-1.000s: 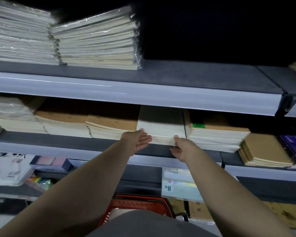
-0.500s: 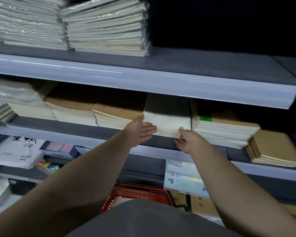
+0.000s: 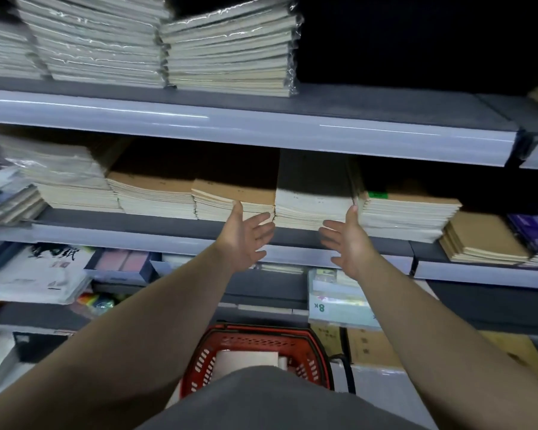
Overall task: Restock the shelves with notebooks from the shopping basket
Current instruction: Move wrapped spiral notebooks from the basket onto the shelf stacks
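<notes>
A pale stack of notebooks (image 3: 312, 201) lies on the middle shelf (image 3: 168, 226) between brown-covered stacks. My left hand (image 3: 246, 235) is spread open just in front of the stack's left corner, holding nothing. My right hand (image 3: 347, 240) is open too, thumb up near the stack's right corner, palm facing the left hand. Neither hand clearly touches the stack. Low in the middle stands the red shopping basket (image 3: 308, 349) with a pale notebook (image 3: 247, 361) inside, partly hidden by my grey clothing.
Plastic-wrapped notebook packs (image 3: 227, 51) fill the left of the top shelf (image 3: 323, 131); its right part is dark and bare. More stacks (image 3: 407, 218) and brown pads (image 3: 482, 240) lie right of my hands. Lower shelves hold paper packs (image 3: 339, 302) and boxes (image 3: 370, 346).
Both hands have drawn back from the pale stack's front edge and spread open, fingers apart. The view has shifted down a little, showing more of the basket.
</notes>
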The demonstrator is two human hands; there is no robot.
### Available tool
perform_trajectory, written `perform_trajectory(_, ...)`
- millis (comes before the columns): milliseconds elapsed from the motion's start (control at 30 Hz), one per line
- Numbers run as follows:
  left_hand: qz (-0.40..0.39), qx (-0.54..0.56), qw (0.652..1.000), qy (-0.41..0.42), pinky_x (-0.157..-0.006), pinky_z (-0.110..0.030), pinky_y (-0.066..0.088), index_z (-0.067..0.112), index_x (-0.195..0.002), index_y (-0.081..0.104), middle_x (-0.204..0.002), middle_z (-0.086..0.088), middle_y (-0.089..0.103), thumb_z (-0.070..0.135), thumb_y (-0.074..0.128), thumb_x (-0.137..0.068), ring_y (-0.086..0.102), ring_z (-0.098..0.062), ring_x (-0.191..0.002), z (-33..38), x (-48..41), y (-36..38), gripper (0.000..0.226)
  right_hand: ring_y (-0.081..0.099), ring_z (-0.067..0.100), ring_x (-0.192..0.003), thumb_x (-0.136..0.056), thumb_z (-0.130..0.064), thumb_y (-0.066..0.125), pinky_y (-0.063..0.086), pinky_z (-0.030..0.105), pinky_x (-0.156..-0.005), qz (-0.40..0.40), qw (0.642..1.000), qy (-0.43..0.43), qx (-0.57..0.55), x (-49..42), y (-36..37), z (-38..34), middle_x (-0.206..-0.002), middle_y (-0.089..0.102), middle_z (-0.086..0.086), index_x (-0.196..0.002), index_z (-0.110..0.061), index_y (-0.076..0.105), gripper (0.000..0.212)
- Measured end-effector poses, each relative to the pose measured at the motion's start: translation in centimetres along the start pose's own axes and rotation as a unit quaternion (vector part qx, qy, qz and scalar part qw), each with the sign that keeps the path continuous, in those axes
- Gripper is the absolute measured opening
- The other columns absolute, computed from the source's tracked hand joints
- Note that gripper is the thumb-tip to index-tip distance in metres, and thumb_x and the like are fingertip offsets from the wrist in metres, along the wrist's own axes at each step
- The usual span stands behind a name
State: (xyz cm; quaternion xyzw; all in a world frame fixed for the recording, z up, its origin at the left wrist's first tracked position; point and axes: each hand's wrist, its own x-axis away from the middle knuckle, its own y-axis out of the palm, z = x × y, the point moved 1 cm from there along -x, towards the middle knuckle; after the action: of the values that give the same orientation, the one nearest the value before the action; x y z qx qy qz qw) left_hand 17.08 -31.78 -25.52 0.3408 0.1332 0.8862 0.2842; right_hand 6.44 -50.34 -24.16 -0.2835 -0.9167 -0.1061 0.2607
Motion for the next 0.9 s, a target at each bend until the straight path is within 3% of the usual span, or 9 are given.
perform_trajectory(267,0.011,-0.053,0.997,-0.046,-0.118,-0.052,0.003,0.025,-0.151,0.032,-0.158,-0.001,0.028,0.079,0.004,-0.086,0.02,-0.021,-0.147,-2.3,3.0,-5.5,0.089,0.042,0.022,-0.134,-0.089,-0.074,0.006,0.011,0.056,-0.113,0.032,0.998,0.015,0.051,3.8,2.9,4.9,-0.14,0.054,-0.001,-0.136,-0.02,0.052,0.085)
perform_trajectory(467,0.021,-0.065,0.996,-0.056,-0.119,-0.051,0.007,0.022,-0.151,0.032,-0.158,-0.002,0.029,0.079,0.011,-0.088,0.02,-0.024,-0.147,-2.5,4.5,-8.6,0.088,0.04,0.025,-0.137,-0.094,-0.068,0.006,0.01,0.05,-0.116,0.061,0.994,0.033,0.082,6.0,5.7,7.4,-0.144,0.05,0.004,-0.142,-0.014,0.045,0.083)
perform_trajectory(600,-0.003,-0.105,0.991,-0.078,-0.117,-0.052,0.002,0.025,-0.154,0.024,-0.161,-0.002,0.021,0.078,0.008,-0.088,0.016,-0.022,-0.148,-3.0,4.5,-10.0,0.086,0.041,0.029,-0.135,-0.096,-0.064,0.007,0.017,0.042,-0.114,0.071,0.992,0.052,0.092,6.6,7.4,10.3,-0.144,0.049,0.009,-0.142,-0.01,0.046,0.081)
perform_trajectory(733,-0.003,-0.129,0.987,-0.094,-0.117,-0.051,0.003,0.027,-0.153,0.028,-0.161,-0.004,0.02,0.078,0.009,-0.088,0.017,-0.023,-0.148,-4.5,3.1,-12.2,0.085,0.049,0.028,-0.127,-0.096,-0.065,0.009,0.028,0.04,-0.104,0.072,0.988,0.088,0.1,5.6,8.0,14.4,-0.138,0.055,0.008,-0.136,-0.012,0.052,0.079)
perform_trajectory(833,0.022,-0.133,0.985,-0.105,-0.117,-0.052,0.004,0.023,-0.152,0.029,-0.16,-0.006,0.021,0.077,0.011,-0.089,0.019,-0.025,-0.147,-6.1,1.4,-14.0,0.085,0.06,0.025,-0.105,-0.093,-0.07,0.015,0.045,0.038,-0.091,0.067,0.987,0.112,0.091,4.4,8.2,17.4,-0.13,0.059,0.008,-0.131,-0.015,0.054,0.076)
perform_trajectory(900,0.04,-0.13,0.985,-0.107,-0.117,-0.053,0.005,0.022,-0.152,0.029,-0.16,-0.006,0.023,0.076,0.013,-0.089,0.02,-0.025,-0.147,-7.3,0.1,-15.4,0.084,0.063,0.024,-0.098,-0.094,-0.068,0.018,0.05,0.042,-0.09,0.053,0.988,0.116,0.084,3.2,8.4,19.3,-0.123,0.063,0.011,-0.12,-0.014,0.058,0.072)
